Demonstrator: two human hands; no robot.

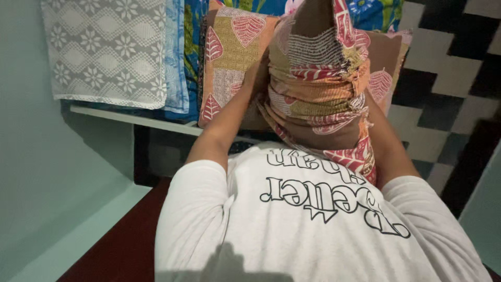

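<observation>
We push our left hand (257, 73) deep into the bunched leaf-print pillowcase (318, 99); both hands' fingers are hidden. Better to work corners in evenly against the pillow (229, 57).

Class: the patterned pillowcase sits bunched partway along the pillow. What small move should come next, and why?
Probably pull the bunched pillowcase further along the pillow: its folds are gathered midway. The left hand presses its side; the right hand is hidden.

One head-worn camera looks steeply down, close over the person's chest.
</observation>
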